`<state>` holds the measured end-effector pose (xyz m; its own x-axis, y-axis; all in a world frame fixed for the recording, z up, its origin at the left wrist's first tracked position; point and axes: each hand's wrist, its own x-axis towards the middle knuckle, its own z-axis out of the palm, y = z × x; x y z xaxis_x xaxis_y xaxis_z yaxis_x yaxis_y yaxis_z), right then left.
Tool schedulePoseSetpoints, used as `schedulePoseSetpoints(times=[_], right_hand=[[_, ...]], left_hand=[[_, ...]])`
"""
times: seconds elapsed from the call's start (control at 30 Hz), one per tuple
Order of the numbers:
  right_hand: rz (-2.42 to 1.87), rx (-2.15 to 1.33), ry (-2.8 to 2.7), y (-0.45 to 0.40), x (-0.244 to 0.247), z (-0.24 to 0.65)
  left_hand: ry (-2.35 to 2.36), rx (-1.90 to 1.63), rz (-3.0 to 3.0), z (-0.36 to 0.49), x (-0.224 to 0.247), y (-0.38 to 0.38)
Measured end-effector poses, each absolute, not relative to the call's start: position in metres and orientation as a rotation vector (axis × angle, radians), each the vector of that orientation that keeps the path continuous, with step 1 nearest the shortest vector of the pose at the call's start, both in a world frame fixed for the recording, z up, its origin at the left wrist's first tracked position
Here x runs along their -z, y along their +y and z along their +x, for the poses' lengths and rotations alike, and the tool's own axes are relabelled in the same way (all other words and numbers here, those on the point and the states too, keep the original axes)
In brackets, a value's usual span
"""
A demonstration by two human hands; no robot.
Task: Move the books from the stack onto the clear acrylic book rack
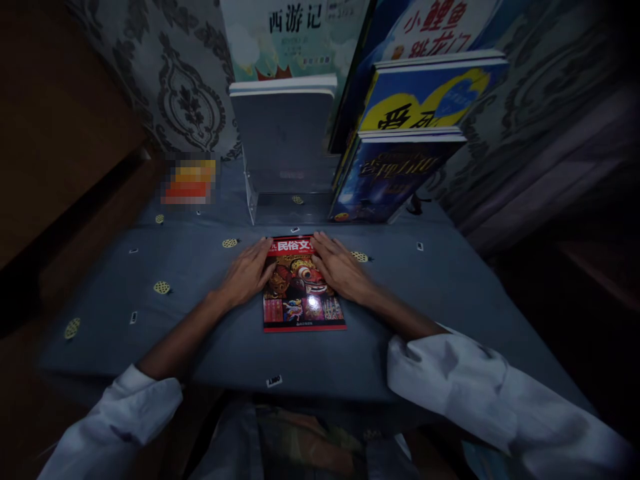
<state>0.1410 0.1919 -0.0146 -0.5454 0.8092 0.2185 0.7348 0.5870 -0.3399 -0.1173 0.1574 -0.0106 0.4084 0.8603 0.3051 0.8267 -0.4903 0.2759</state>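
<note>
- Book (pixel 303 287) w/ red top & bottom bands lies flat, cover up, on gray tablecloth (pixel 210 347), approx. mid-table, btwn both hands.
- Edges: top edge just short of clear rack (pixel 251 200); bottom edge in full view, strip of cloth btwn it & table's near edge.
- Room: wide stretch of cloth L & R, past both hands; tightest on far side, at rack.
- L hand (pixel 249 272): palm down over upper L edge, fingers extended, close together, tips nr top L corner; thumb a bit apart, at cover.
- R hand (pixel 341 268): palm down over upper R edge, fingers extended, nearly together, tips nr top R corner; thumb pos. hard to tell.
- Neither hand clamps; both rest on bk, lower cover unobstructed.
- Rack's R side: dark blue bk (pixel 387 180) in front, blue/yellow bk (pixel 425 93) behind.
</note>
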Motion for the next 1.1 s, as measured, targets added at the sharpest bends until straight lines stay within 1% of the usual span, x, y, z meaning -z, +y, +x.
schedulePoseSetpoints(times=[0.27, 0.47, 0.6, 0.87, 1.1], right_hand=[[-1.342, -0.345, -2.488, 0.176, 0.007, 0.145], [-1.221, -0.350, -2.519, 0.147, 0.008, 0.159], [-1.113, -0.416, -2.559, 0.125, 0.008, 0.171], [-1.027, -0.506, -2.580, 0.107, 0.011, 0.185], [-1.032, -0.508, -2.579, 0.108, 0.013, 0.185]], left_hand=[[1.524, -0.591, 2.611, -0.118, 0.012, 0.157], [1.571, -0.542, 2.606, -0.117, 0.014, 0.157], [1.587, -0.536, 2.610, -0.116, 0.014, 0.156], [1.720, -0.570, 2.542, -0.110, 0.017, 0.147], [1.590, -0.730, 2.386, -0.120, 0.019, 0.146]])
